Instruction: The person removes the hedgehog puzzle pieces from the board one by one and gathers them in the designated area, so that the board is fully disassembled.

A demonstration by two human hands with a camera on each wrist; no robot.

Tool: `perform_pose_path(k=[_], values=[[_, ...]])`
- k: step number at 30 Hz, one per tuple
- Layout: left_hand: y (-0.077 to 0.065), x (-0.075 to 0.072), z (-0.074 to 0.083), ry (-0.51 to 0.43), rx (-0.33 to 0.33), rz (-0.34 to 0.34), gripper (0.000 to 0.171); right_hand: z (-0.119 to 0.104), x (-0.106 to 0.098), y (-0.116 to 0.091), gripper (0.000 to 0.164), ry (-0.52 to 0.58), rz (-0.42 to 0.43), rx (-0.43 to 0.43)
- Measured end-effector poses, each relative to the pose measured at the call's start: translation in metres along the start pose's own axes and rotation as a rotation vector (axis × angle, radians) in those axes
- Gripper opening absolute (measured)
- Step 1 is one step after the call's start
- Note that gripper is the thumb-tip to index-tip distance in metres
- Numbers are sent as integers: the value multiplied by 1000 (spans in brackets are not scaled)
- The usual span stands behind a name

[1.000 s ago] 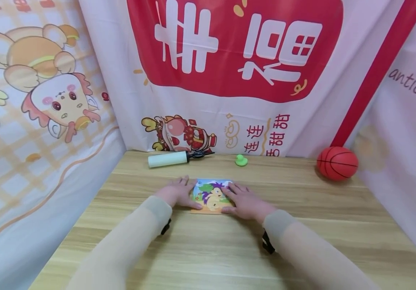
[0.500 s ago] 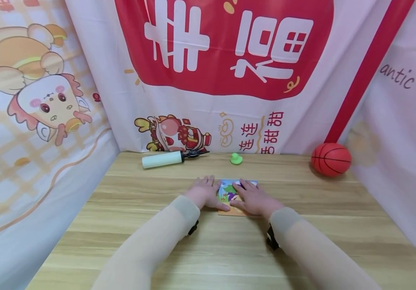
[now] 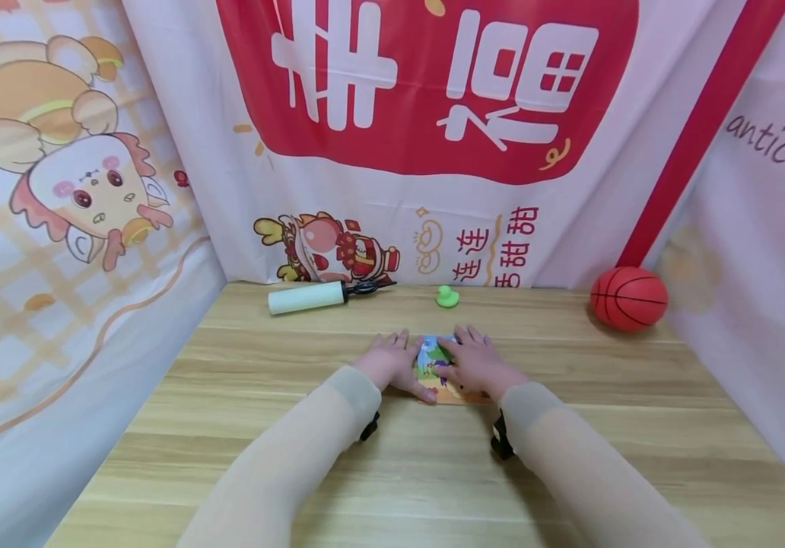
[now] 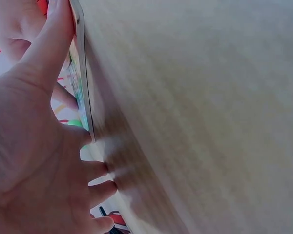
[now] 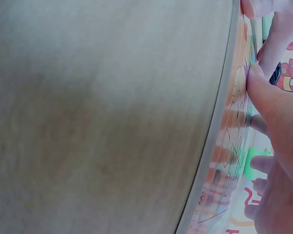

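A flat jigsaw puzzle board [image 3: 428, 356] with a bright cartoon picture lies on the wooden table, partly covered by both hands. My left hand [image 3: 392, 362] is at its left edge, fingers spread and pointing away, thumb across the near left corner. The left wrist view shows the thumb along the board's edge [image 4: 82, 63] and the fingertips down at the table. Over the board's right part lies my right hand [image 3: 480, 364], its thumb and fingertips on the picture. Thin cut lines cross the board's face [image 5: 229, 165] in the right wrist view, below the right thumb [image 5: 266, 92].
Behind the hands, a pale hand pump [image 3: 306, 297] with a black end lies near the back edge. A small green rubber duck [image 3: 446, 297] stands right of it. A red basketball [image 3: 629, 298] sits at the back right. Printed cloths [image 3: 420, 91] hang behind and at both sides.
The board has shifted right across the table, with the left hand moving along at its edge. My right hand now covers more of the picture than before.
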State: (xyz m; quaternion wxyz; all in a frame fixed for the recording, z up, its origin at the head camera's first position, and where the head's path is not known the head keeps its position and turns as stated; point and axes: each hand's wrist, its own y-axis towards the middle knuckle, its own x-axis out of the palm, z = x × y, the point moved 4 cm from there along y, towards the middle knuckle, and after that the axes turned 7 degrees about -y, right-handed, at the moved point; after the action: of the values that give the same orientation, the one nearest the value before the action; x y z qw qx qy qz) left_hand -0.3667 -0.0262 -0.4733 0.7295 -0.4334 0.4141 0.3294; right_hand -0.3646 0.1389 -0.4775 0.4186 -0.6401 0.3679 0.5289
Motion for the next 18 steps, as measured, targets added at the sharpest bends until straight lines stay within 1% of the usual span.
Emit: perform_pose_path(k=[3, 6, 9, 11, 14, 15, 18], values=[[-1, -2, 0, -12, 8, -3, 126, 2, -2, 2, 72, 24, 12, 26], [-1, -2, -3, -21, 6, 0, 127, 2, -4, 5, 73, 59, 58, 44], [-1, -3, -4, -25, -1, 1, 129, 2, -5, 10, 71, 116, 101, 54], [0, -3, -5, -20, -9, -4, 130, 2, -4, 14, 67, 175, 94, 68], [2, -3, -5, -14, -20, -19, 132, 3, -1, 22, 61, 274, 56, 97], [6, 0, -7, -17, -19, -22, 133, 3, 1, 25, 59, 299, 39, 111], [7, 2, -7, -22, -29, -35, 137, 4, 3, 33, 55, 379, 12, 142]])
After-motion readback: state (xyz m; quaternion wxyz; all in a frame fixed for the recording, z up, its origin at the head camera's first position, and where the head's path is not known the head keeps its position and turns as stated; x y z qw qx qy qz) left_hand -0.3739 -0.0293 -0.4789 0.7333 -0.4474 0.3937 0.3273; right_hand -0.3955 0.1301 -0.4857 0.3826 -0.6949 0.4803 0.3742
